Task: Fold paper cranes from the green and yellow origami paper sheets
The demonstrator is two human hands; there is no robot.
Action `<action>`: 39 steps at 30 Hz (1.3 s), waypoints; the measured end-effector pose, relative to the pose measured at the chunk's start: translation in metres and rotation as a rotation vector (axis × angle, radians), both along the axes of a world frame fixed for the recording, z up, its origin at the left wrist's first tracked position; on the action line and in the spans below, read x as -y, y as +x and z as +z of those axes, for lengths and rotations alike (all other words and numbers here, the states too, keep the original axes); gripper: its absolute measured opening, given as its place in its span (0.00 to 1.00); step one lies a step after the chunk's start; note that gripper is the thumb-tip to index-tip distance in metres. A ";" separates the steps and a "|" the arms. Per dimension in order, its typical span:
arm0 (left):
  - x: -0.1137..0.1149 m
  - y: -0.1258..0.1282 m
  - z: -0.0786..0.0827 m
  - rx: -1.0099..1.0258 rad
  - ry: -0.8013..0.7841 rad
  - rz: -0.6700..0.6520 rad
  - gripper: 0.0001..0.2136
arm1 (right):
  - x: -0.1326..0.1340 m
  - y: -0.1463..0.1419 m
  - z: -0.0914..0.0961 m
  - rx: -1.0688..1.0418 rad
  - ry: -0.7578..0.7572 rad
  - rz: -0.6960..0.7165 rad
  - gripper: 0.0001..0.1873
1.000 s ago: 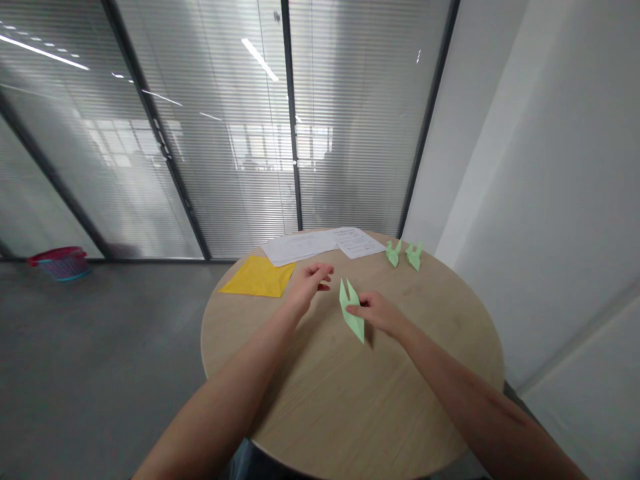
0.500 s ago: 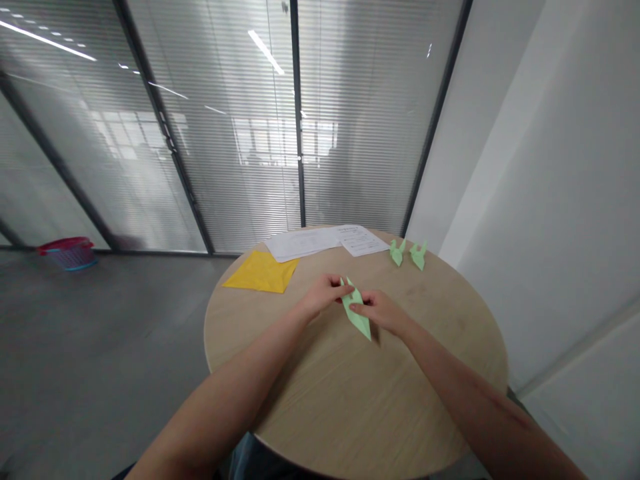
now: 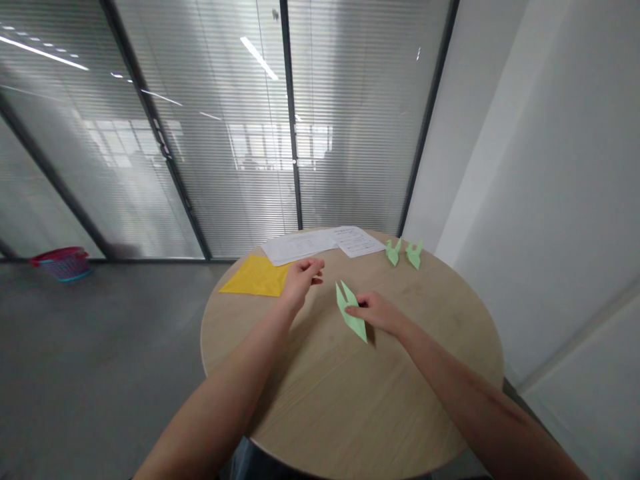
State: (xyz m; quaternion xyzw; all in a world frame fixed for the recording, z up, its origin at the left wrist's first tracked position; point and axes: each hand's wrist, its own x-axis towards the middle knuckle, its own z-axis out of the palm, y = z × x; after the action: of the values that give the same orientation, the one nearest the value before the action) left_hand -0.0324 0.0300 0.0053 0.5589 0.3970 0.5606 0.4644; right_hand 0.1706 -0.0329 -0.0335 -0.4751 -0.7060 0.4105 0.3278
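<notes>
Glass wall (image 3: 240, 200) with blinds behind round wood table (image 3: 400, 407). Green folded paper (image 3: 355, 325), slanted, two points up, over middle of table, pinched between thumb and fingers of right hand (image 3: 377, 312). Left hand (image 3: 300, 277) just beside yellow sheet (image 3: 255, 277), apart from green paper, fingers loosely curled; cannot tell if thumb meets fingertip. At far edge, white papers (image 3: 300, 247); to their right, two green paper birds (image 3: 414, 256)

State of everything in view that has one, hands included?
Green paper: folded, two points at one end
Right hand: pinching the green paper
Left hand: fingers curled, apart from the green paper
Paper birds: folded, side by side
Yellow paper: lying flat
White papers: flat, overlapping
Blinds: lowered
Basket: upright
</notes>
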 end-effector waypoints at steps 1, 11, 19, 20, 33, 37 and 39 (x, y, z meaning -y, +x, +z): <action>0.001 0.002 -0.002 -0.025 -0.001 -0.032 0.17 | -0.001 0.001 0.000 0.003 0.013 -0.016 0.15; 0.009 0.020 -0.023 -0.352 -0.074 -0.523 0.14 | -0.003 0.004 -0.003 -0.005 0.032 0.013 0.16; 0.008 0.012 -0.019 -0.463 -0.051 -0.649 0.11 | 0.000 0.008 -0.003 0.024 -0.091 0.126 0.14; 0.009 0.012 -0.018 -0.485 -0.045 -0.660 0.11 | 0.000 0.008 -0.003 0.036 -0.090 0.136 0.14; 0.008 0.008 -0.017 -0.585 -0.018 -0.708 0.08 | 0.001 0.012 -0.002 0.056 -0.161 0.220 0.11; 0.003 0.004 -0.018 -0.531 -0.042 -0.726 0.06 | 0.001 0.016 0.000 0.064 -0.176 0.234 0.10; 0.001 0.000 -0.016 -0.505 -0.052 -0.718 0.05 | 0.001 0.018 0.000 0.084 -0.171 0.246 0.10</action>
State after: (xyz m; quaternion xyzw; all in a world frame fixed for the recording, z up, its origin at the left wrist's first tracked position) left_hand -0.0321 0.0285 -0.0110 0.7691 0.2926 0.1995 0.5320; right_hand 0.1882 -0.0335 -0.0340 -0.4279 -0.7345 0.4859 0.2036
